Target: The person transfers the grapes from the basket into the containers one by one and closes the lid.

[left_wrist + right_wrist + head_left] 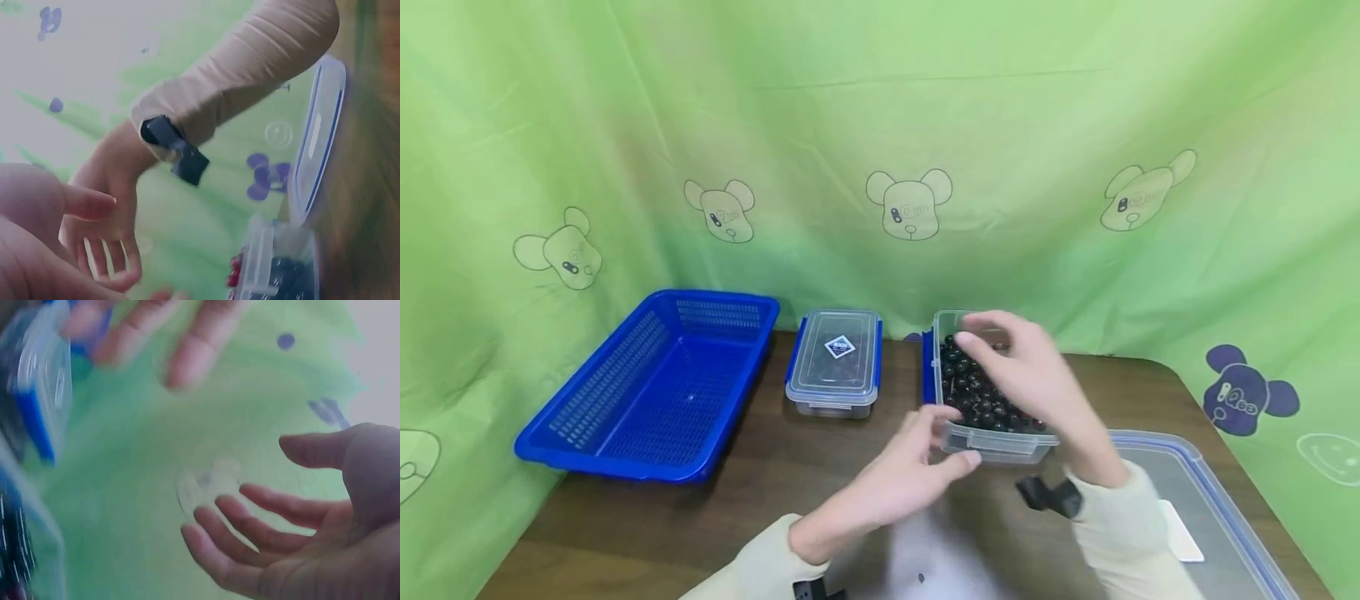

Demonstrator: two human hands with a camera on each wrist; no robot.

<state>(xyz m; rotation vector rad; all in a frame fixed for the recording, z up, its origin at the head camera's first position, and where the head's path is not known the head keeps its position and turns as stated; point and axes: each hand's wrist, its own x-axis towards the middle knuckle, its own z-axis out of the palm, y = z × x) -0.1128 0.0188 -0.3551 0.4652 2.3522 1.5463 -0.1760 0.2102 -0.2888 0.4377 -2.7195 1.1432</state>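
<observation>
An unlidded clear plastic container (1000,448) with a blue side latch flap holds many small, dark, glossy round fruits (973,396). In the left wrist view a few reddish fruits (234,275) show at its side. My right hand (1033,375) hovers over the container, with thumb and fingers apart and nothing between them; the right wrist view shows its fingers loosely bent. At the front left corner is my left hand (898,475), its thumb and fingers spread and its fingertips right at the rim. Neither palm carries anything.
To the left of the container stands a smaller lidded box (833,358) with blue latches. A blue perforated basket (688,400) sits at the far left. A large clear lid (1217,508) with a blue seal lies at the right. Green printed cloth (1000,125) hangs behind the table.
</observation>
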